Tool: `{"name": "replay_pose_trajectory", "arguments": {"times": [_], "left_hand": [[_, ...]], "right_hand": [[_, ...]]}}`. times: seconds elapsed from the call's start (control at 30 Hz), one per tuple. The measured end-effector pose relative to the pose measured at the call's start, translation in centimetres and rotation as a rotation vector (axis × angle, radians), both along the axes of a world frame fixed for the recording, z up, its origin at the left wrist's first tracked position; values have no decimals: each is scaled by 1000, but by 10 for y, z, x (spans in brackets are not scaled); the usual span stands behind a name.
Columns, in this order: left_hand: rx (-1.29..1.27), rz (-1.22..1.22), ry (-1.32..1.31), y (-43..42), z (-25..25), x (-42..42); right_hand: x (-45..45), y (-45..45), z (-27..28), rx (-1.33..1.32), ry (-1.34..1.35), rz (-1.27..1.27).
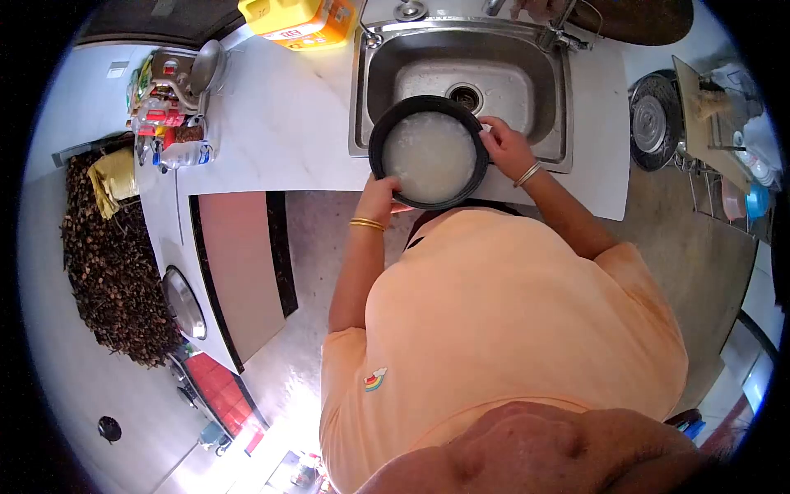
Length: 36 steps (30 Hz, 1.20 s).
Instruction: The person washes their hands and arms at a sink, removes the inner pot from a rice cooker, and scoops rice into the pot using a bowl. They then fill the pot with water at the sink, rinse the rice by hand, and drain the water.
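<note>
Between my two hands is a round black pot (374, 136), held over the front edge of the sink. Cloudy whitish liquid (429, 156) covers its bottom; I cannot tell what lies beneath the surface. My left hand (381, 200) grips the near left side of the rim, thumb on top, with yellow bangles at the wrist. On the right side, my right hand (506, 148) is closed on the rim, its wrist wearing a pale bangle. The stainless steel sink (543, 115) has a round drain (465, 97) just beyond the pot.
A yellow jug (300, 23) stands left of the sink on the white counter (280, 107). A faucet (559, 37) rises at the sink's back right. Bottles and packets (173, 123) crowd the far left. A dish rack (708, 177) with bowls is at right.
</note>
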<state>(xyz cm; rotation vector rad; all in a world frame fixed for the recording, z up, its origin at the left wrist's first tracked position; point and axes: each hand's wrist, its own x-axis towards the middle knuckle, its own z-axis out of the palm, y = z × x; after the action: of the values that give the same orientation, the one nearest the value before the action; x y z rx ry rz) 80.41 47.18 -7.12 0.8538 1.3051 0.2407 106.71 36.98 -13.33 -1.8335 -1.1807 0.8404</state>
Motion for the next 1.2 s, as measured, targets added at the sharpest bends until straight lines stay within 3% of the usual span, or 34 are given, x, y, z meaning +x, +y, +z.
{"name": "replay_pose_trajectory", "arguments": {"times": [0.2,0.27,0.3,0.37,0.5,0.6,0.77,0.9,1.2], "left_hand": [[70,-171,213,7,13,14],[390,-147,37,4,13,21],[387,-153,38,6,8,23],[628,-204,15,12,0,26],[668,-282,-18,12,14,40],[520,-220,-39,6,34,53],[686,-412,75,21,26,59],[693,-447,78,22,31,71],[805,-534,167,23,30,85]], "right_hand": [[-12,1,-10,-21,49,-211],[-7,0,-13,-17,78,-221],[-5,-1,-14,-10,103,-221],[-1,-1,-19,2,131,-238],[6,-2,-28,2,191,-260],[8,-1,-34,25,199,-291],[14,-1,-33,-22,215,-280],[21,-2,-36,-103,252,-254],[29,-2,-55,-22,227,-257]]}}
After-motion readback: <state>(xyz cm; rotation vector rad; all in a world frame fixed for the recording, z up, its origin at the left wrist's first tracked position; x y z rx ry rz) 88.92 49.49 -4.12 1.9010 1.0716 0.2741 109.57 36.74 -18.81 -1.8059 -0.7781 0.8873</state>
